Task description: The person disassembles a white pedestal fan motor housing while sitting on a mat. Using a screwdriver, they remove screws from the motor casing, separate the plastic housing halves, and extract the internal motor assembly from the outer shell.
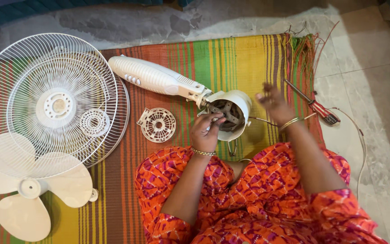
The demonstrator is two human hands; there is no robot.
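Left hand [206, 131] pinches the motor [225, 113] rim on the mat [249, 54], right hand [274, 104] blurred, grip unclear; risk: housing rolls off the 1-handed hold, straining the thin wire [260, 120].

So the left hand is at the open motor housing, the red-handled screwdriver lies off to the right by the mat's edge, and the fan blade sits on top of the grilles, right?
Not quite. In the head view the fan blade lies on the mat with the grilles overlapping it, not on top of them. The rest holds: the left hand is at the open motor housing, and the red-handled screwdriver lies at the mat's right edge.
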